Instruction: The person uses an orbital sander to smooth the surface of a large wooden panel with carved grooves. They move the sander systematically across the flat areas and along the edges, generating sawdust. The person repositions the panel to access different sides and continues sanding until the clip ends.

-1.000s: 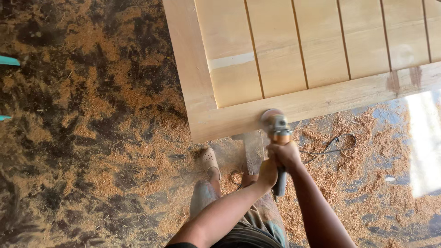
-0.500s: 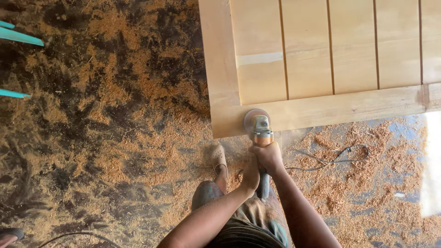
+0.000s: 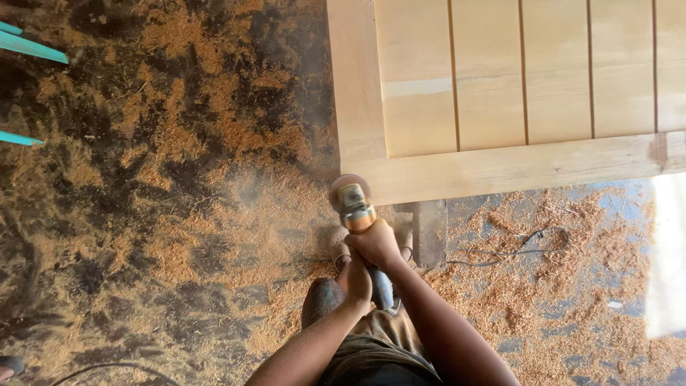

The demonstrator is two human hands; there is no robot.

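Both my hands grip an angle grinder [image 3: 351, 202] with an orange-brown body and a round sanding disc. My right hand [image 3: 374, 243] wraps the front of the body just behind the head. My left hand [image 3: 359, 280] clasps the rear handle below it. The disc sits at the near left corner of a pale wooden panelled door [image 3: 500, 93] that lies flat, with vertical boards inside a plain frame. A haze of dust hangs to the left of the disc.
Sawdust and shavings cover the dark floor [image 3: 143, 214]. A thin black cable [image 3: 522, 246] loops on the floor to the right. A dark support leg [image 3: 430, 232] stands under the door's near edge. Turquoise bars [image 3: 32, 46] jut in at the upper left. My foot [image 3: 341, 246] is below the grinder.
The grinder has slid left along the door's near rail to its left corner. My view has shifted with it, so the door now sits further right in the frame.
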